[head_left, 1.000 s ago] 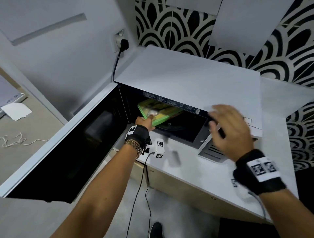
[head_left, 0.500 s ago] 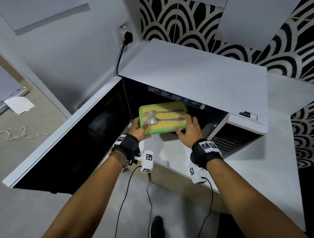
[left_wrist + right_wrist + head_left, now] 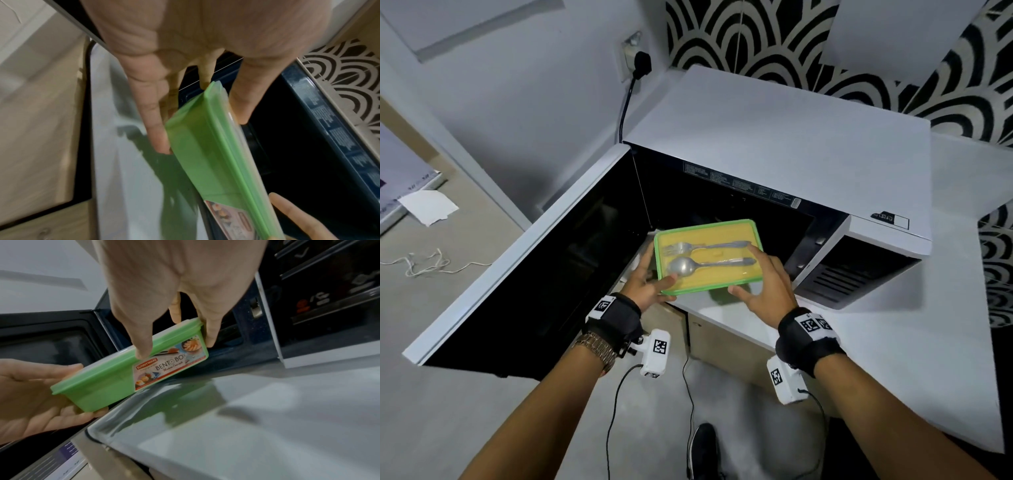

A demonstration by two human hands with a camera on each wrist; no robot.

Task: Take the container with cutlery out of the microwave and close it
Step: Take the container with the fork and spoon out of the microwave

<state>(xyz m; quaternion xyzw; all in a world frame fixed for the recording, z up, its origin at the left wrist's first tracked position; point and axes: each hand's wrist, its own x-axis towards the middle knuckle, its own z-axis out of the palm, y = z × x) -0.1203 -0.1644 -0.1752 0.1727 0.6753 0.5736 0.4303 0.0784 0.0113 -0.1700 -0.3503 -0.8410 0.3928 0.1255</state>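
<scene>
A green container point(image 3: 707, 257) with a clear lid holds a fork point(image 3: 698, 246) and a spoon point(image 3: 688, 265). It hangs level in front of the open microwave point(image 3: 774, 137) cavity, just above the counter's edge. My left hand point(image 3: 650, 284) holds its left end, thumb on the lid and fingers point(image 3: 158, 139) underneath. My right hand point(image 3: 767, 287) grips the right end, with fingers point(image 3: 209, 339) round the corner. In the right wrist view the container point(image 3: 107, 382) shows a "Bento Box" label, and the left hand point(image 3: 30, 394) cradles its far end.
The microwave door point(image 3: 517, 274) stands swung wide open to the left. The control panel point(image 3: 859, 277) is right of the cavity. White counter point(image 3: 893, 359) stretches to the right. A plug point(image 3: 642, 63) sits in the wall socket behind. My shoe point(image 3: 703, 445) is on the floor below.
The container has come out of the cavity toward me. My right hand moved from near the control panel onto the container's right end, joining the left hand.
</scene>
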